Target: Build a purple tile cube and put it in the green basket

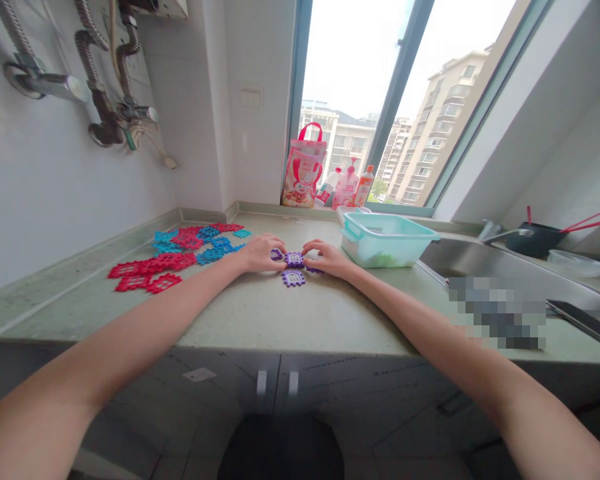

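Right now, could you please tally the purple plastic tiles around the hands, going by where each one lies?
Purple tile at left hand: 1
Purple tile at right hand: 1
Purple tile between hands: 1
Purple tile nearer the person: 1
Total: 4

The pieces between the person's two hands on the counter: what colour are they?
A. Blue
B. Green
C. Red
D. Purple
D: the pieces at the fingertips of the left hand and right hand are purple, while the red pieces and blue pieces lie further left.
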Available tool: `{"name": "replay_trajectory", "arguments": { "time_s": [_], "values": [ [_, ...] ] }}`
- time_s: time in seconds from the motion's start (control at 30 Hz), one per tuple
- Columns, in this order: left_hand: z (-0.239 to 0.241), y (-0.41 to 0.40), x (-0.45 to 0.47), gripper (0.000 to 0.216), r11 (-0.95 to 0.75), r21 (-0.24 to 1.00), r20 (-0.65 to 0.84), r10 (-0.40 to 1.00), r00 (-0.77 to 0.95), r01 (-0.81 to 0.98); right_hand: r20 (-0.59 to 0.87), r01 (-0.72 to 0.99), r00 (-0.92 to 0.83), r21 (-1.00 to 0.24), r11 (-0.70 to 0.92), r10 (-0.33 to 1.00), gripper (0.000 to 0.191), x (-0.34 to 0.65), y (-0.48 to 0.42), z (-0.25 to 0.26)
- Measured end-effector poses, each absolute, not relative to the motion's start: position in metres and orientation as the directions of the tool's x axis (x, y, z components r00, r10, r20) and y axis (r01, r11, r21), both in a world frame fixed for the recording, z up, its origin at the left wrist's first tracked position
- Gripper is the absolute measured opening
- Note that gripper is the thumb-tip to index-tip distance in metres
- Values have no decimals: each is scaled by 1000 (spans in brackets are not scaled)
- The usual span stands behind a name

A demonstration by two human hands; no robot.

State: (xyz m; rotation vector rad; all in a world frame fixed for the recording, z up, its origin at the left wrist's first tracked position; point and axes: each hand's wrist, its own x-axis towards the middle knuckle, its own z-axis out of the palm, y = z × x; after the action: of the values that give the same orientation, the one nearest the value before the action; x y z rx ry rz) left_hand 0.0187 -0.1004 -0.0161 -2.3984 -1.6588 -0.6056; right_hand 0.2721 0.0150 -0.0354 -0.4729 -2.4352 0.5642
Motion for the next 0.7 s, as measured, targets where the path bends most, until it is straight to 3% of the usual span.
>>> {"name": "replay_trajectory", "arguments": {
  "time_s": [0.33,0.53,0.7],
  "values": [
    [-16,-96,19,29,-378,209,408,872,271,902,337,315,-805,-453,834,488,30,277,19,-26],
    [-16,-95,16,34,-381,269,385,885,264,885,307,302,-839,-423,854,449,20,276,21,-24],
    [-15,-95,17,33,-389,297,364,890,273,872,278,319,-845,-426,847,458,23,277,19,-21]
  ]
}}
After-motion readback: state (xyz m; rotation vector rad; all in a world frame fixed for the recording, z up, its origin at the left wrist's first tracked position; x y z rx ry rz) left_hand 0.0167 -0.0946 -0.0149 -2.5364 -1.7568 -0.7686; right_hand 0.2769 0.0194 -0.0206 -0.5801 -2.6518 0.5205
